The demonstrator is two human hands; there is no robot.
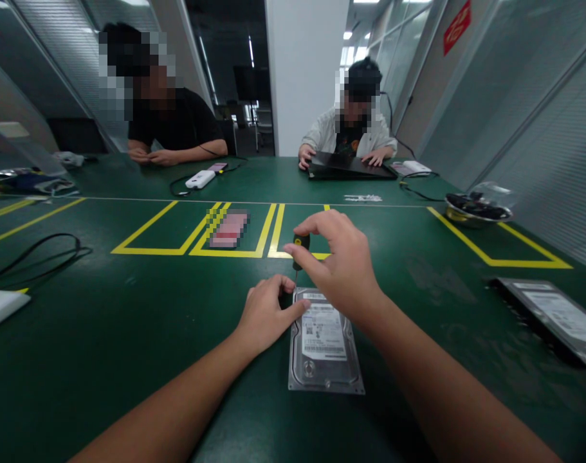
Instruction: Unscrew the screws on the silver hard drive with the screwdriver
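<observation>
A silver hard drive [324, 350] with a white label lies flat on the green table in front of me. My right hand [343, 257] has thumb and forefinger around the dark handle of a small screwdriver [301, 246]. The screwdriver stands nearly upright, its thin shaft reaching down to the drive's far left corner. My left hand [268, 315] grips the drive's left edge, thumb on the label side and forefinger by the shaft at that corner. Whether the tip sits in a screw is too small to see.
A second hard drive [558, 315] lies at the right. Behind it stands a metal bowl [478, 209] of dark items. A phone [229, 229] lies among yellow tape lines. A white device [3, 308] and black cable are at the left. Two people sit opposite, one handling a black laptop [350, 168].
</observation>
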